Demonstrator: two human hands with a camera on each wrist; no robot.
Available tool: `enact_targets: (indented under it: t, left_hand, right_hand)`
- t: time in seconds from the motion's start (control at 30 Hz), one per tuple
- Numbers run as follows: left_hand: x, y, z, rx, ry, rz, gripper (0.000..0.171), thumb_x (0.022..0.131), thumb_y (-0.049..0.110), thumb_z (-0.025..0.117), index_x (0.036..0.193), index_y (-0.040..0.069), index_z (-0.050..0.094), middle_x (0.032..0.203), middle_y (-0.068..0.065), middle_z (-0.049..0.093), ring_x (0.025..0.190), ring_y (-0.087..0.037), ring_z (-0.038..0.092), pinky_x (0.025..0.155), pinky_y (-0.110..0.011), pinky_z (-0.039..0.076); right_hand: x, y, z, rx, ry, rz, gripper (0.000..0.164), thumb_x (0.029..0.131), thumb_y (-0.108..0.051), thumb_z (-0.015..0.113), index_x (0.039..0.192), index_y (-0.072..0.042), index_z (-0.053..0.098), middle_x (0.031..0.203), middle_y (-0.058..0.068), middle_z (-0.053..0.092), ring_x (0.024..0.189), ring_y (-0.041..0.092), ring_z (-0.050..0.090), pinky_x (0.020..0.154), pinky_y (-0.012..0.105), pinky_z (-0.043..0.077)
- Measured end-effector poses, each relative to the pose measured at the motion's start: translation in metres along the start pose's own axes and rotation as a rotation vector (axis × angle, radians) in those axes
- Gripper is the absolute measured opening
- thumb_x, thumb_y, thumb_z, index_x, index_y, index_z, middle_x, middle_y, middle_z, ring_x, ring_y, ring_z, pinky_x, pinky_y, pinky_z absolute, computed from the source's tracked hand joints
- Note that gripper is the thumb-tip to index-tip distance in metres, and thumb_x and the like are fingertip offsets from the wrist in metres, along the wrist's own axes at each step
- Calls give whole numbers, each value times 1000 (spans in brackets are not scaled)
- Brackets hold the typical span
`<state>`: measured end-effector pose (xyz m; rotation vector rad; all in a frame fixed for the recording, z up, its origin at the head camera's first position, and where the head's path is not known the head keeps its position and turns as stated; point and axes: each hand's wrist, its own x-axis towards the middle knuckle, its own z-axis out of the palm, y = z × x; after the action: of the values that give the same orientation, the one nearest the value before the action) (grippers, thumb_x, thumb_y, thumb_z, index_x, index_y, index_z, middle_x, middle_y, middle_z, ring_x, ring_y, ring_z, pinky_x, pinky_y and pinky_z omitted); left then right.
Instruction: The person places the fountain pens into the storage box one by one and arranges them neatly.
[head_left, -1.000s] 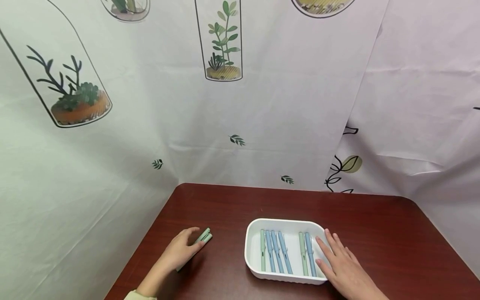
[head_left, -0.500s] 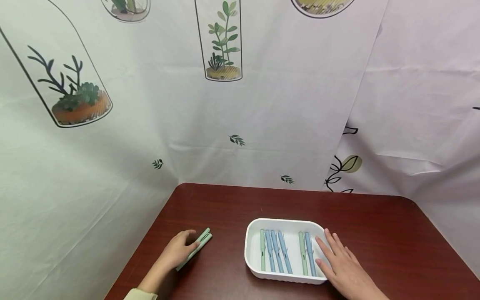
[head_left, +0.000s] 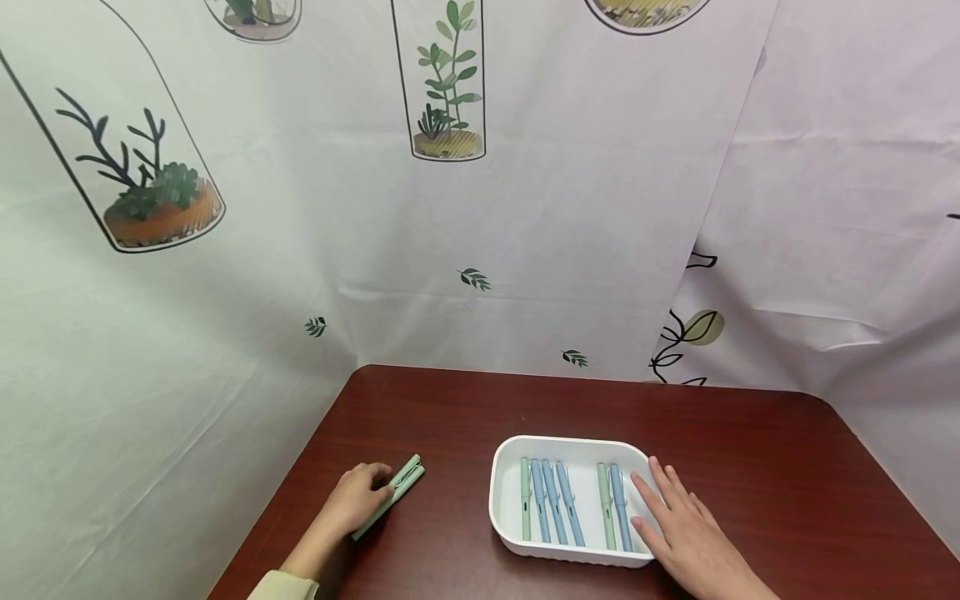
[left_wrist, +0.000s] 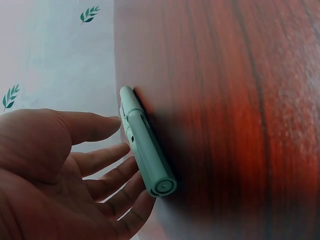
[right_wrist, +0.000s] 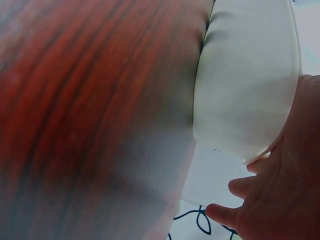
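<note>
On the left of the table lie two green capped pens (head_left: 406, 483) side by side at a slant. My left hand (head_left: 356, 502) is right beside them, thumb and fingers loosely bent at their near half. In the left wrist view a green pen (left_wrist: 146, 152) lies along the fingertips, with no closed grip round it. My right hand (head_left: 693, 537) rests with spread, straight fingers at the right rim of a white tray (head_left: 573, 557). Inside are a green pen (head_left: 526, 504) with several blue pens (head_left: 554, 504) at left, and another green pen (head_left: 606, 508) beside a blue pen (head_left: 621, 510) at right.
The dark red wooden table (head_left: 450, 417) meets a white cloth (head_left: 562, 250) printed with plants at its back and sides. Between the left pens and the tray is a stretch of bare tabletop.
My left hand has drawn back slightly toward me from over the green pens, uncovering more of them. The right hand and tray have stayed in place.
</note>
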<state>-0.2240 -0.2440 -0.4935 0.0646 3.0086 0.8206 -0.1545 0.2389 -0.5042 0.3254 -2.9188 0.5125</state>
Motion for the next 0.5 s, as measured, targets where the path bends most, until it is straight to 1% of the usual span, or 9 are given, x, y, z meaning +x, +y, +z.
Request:
enact_targets:
  t: [0.2, 0.4, 0.5]
  left_hand:
    - [3, -2, 3, 23, 5, 7, 23, 91, 9, 71, 113, 1, 72, 100, -7, 66, 97, -27, 63, 85, -50, 51]
    - [5, 0, 3, 32, -20, -8, 19, 92, 7, 69, 111, 3, 72, 98, -5, 64, 92, -23, 62, 81, -47, 52]
    - [7, 2, 3, 43, -18, 2, 18, 92, 6, 69, 109, 3, 72, 97, -5, 64, 91, -23, 62, 80, -46, 52]
  right_hand:
    - [0, 0, 2, 2, 1, -1, 63, 99, -51, 58, 151, -16, 51, 164, 19, 30, 146, 47, 31, 108, 69, 33]
    - [0, 0, 1, 7, -6, 3, 63, 99, -51, 58, 151, -15, 50, 164, 19, 29, 146, 47, 30, 108, 69, 33]
    - [0, 0, 1, 7, -1, 1, 63, 99, -51, 58, 151, -16, 50, 164, 18, 29, 146, 46, 30, 108, 69, 32]
